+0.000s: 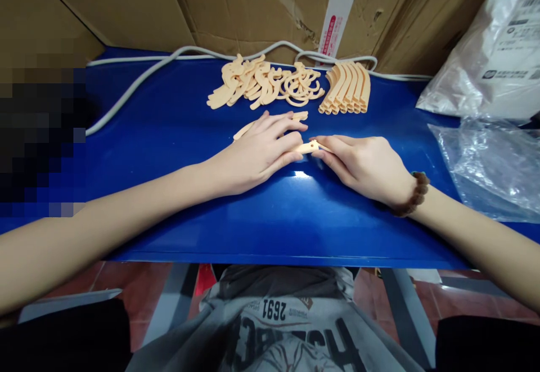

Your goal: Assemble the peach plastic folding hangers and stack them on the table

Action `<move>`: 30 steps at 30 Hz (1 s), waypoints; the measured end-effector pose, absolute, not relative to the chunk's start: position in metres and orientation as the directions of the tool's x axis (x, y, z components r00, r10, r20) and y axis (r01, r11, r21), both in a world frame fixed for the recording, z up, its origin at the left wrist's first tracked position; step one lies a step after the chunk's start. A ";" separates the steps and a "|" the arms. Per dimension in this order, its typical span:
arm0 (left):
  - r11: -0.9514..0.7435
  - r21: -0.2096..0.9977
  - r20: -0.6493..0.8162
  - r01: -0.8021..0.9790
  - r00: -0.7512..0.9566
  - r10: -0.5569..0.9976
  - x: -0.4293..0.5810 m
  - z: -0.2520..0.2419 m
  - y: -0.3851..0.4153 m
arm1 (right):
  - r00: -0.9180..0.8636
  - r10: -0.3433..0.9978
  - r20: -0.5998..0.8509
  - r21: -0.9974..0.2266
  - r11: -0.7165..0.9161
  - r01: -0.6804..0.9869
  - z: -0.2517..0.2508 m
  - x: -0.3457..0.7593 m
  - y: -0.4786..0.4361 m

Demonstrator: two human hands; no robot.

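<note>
Near the middle of the blue table, my left hand (261, 155) pinches a cream tube-like piece (307, 147) between thumb and fingers. A small hole shows near the right end of that piece. My right hand (363, 161), with a brown bracelet at the wrist, closes thumb and fingertips on a thin cream part (324, 146) that meets this end. Whether the part sits inside the tube I cannot tell. Another cream piece (300, 116) lies partly hidden under my left fingers, and a flat cream tip (242, 131) shows to the left of them.
Behind my hands lie a heap of flat cream pieces (242, 82), several curved cream rings (301, 85) and a row of curved cream tubes (346, 88). A white cable (169, 57) runs along the back by cardboard boxes (261, 6). Plastic bags (485, 57) are at right.
</note>
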State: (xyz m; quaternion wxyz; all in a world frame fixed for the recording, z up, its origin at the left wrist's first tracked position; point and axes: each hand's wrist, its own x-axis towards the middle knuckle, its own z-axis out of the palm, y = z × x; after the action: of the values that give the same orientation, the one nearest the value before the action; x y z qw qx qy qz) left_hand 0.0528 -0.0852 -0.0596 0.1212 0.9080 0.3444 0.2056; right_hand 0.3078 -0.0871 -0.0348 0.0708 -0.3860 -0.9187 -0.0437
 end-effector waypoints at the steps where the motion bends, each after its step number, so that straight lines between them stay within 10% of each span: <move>1: -0.733 0.365 0.292 0.574 0.677 0.675 0.053 -0.060 -0.085 | -0.695 0.700 0.164 0.044 0.698 0.715 -0.034 0.308 -0.087; 30: -0.749 0.372 0.291 0.548 0.697 0.655 0.052 -0.057 -0.084 | -0.759 0.611 0.223 0.396 0.655 0.644 -0.029 0.306 -0.095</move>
State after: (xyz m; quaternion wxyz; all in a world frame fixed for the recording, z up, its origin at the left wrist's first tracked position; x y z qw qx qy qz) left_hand 0.0519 -0.0842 -0.0572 0.1296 0.9121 0.3298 0.2062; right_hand 0.3059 -0.0949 -0.0291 0.0351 -0.3452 -0.9089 -0.2312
